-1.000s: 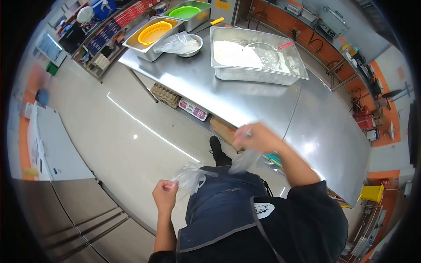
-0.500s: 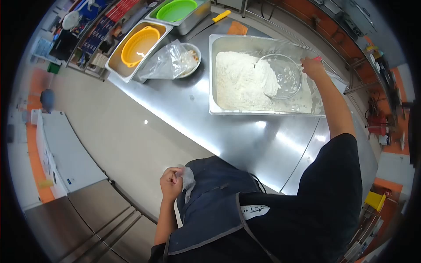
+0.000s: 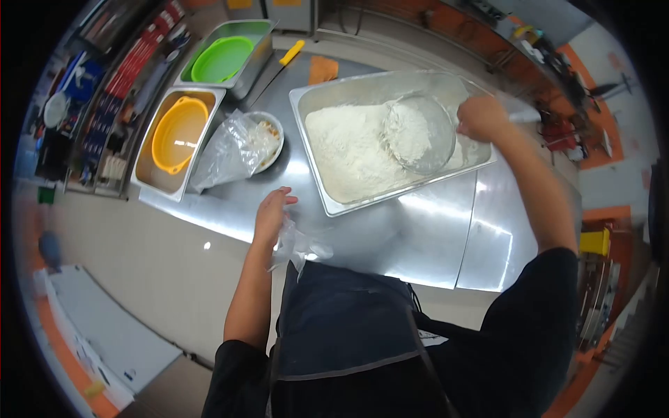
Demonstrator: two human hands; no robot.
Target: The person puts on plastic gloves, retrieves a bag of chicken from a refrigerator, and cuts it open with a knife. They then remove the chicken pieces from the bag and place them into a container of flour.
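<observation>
My right hand [image 3: 484, 118] is closed around the handle of a round mesh sieve [image 3: 440, 143]. The sieve sits in a large steel pan [image 3: 331, 203] among white flour [image 3: 348, 150], and a heap of flour covers its left part. Most of the handle is hidden by my fingers. My left hand [image 3: 272, 212] is in front of the pan, near the table edge, gripping a crumpled clear plastic bag [image 3: 296, 245] that hangs below it. Its index finger points out toward the right.
Left of the pan, a bowl [image 3: 277, 150] stands with a clear bag [image 3: 226, 157] over it. Farther left are steel pans with a yellow basket [image 3: 162, 143] and a green basket [image 3: 202, 64]. A yellow-handled knife [image 3: 293, 53] lies behind, beside a brown block [image 3: 323, 70].
My left hand has risen from beside the apron to over the table edge, bringing the plastic bag. The sieve has shifted within the flour, and more flour lies in it. My view has turned.
</observation>
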